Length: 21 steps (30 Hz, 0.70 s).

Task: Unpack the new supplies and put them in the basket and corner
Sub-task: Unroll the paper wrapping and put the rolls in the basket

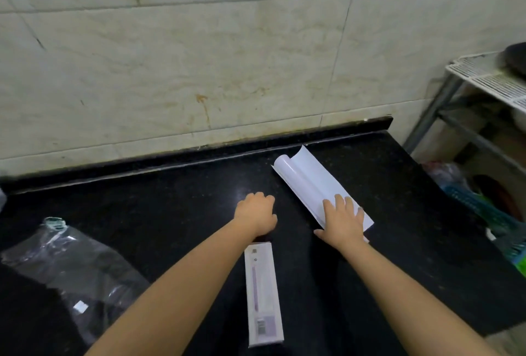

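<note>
A white roll of sheet [310, 182], partly unrolled, lies on the black countertop [170, 207] and points toward the back wall. My right hand [343, 220] rests flat on its near end with fingers spread. My left hand [256, 213] sits beside it on the counter, fingers curled, nothing visible in it. A long white box with a purple printed item [263, 296] lies below my left wrist. An empty clear plastic bag [74, 264] lies at the left.
A white wire rack [489, 82] on metal legs stands right of the counter, with a dark item on top. Below it sit a blue-green basket [495, 221] and plastic bags. A stained tiled wall [199, 71] backs the counter.
</note>
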### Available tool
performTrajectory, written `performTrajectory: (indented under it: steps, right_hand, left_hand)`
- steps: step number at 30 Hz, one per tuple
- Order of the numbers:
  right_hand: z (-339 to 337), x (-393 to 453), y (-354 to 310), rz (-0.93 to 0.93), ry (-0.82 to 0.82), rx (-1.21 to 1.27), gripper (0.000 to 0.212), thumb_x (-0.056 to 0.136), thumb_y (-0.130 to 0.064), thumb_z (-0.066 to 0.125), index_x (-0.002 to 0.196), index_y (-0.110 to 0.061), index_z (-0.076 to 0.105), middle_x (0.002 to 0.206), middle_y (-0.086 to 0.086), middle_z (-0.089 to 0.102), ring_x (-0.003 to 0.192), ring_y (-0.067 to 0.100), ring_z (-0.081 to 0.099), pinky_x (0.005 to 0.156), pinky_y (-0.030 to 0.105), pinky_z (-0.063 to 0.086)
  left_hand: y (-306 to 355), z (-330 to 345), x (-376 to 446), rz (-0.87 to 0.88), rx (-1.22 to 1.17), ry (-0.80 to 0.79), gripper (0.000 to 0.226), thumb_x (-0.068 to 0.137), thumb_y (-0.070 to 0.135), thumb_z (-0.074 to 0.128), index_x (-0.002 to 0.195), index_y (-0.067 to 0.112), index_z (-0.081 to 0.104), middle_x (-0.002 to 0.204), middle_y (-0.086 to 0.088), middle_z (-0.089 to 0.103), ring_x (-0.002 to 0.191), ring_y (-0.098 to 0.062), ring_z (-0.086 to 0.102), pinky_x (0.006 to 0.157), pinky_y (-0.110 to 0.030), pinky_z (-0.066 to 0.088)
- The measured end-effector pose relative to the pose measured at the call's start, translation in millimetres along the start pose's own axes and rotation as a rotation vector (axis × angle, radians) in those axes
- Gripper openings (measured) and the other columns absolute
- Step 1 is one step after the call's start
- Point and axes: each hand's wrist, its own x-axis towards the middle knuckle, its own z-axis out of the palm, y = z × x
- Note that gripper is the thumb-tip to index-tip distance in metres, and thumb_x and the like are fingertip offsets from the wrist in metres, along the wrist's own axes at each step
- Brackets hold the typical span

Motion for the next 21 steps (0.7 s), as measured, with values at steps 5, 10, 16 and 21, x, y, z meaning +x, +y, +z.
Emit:
performTrajectory:
  steps: [5, 10, 16, 21]
  right_hand:
    - [15.5, 26.5, 6.2, 0.034, 0.006, -0.066, 0.086, 0.080, -0.036, 0.063, 0.143, -0.021, 0.007, 0.155, 0.015, -0.001, 0.143, 0.034, -0.002, 0.115, 0.055, 0.006]
    - [12.2, 56.3, 31.7, 0.090, -0.082, 0.105, 0.108, 0.065, -0.049, 0.072, 0.142, -0.025, 0.000, 0.150, 0.018, 0.012, 0.137, 0.036, 0.021, 0.112, 0.053, 0.021]
    - [12.9, 69.6, 52.2, 0.025, -0.095, 0.312, 0.079, 0.071, -0.035, 0.071, 0.134, -0.009, 0.031, 0.124, 0.016, 0.049, 0.107, 0.030, 0.055, 0.080, 0.037, 0.049]
    - [17.7, 67.6, 60.0, -0.101, -0.117, 0.330, 0.051, 0.071, -0.031, 0.069, 0.109, -0.003, 0.050, 0.115, 0.015, 0.049, 0.099, 0.029, 0.055, 0.068, 0.032, 0.045]
  left_hand:
    - [0.8, 12.6, 22.1, -0.001, -0.056, 0.105, 0.034, 0.091, 0.022, 0.045, 0.121, 0.008, 0.052, 0.125, -0.013, 0.054, 0.116, -0.029, 0.049, 0.094, -0.039, 0.044]
    - [5.7, 25.8, 40.2, -0.065, -0.058, 0.066, 0.035, 0.091, 0.023, 0.043, 0.124, 0.010, 0.049, 0.127, -0.012, 0.052, 0.118, -0.028, 0.047, 0.098, -0.038, 0.039]
    - [25.7, 38.8, 47.0, -0.201, -0.170, 0.067, 0.044, 0.092, 0.024, 0.045, 0.134, 0.012, 0.042, 0.136, -0.011, 0.047, 0.125, -0.027, 0.042, 0.104, -0.038, 0.037]
    - [35.8, 47.4, 31.2, -0.303, -0.256, 0.127, 0.043, 0.092, 0.023, 0.047, 0.134, 0.013, 0.043, 0.137, -0.010, 0.046, 0.127, -0.027, 0.040, 0.104, -0.036, 0.037]
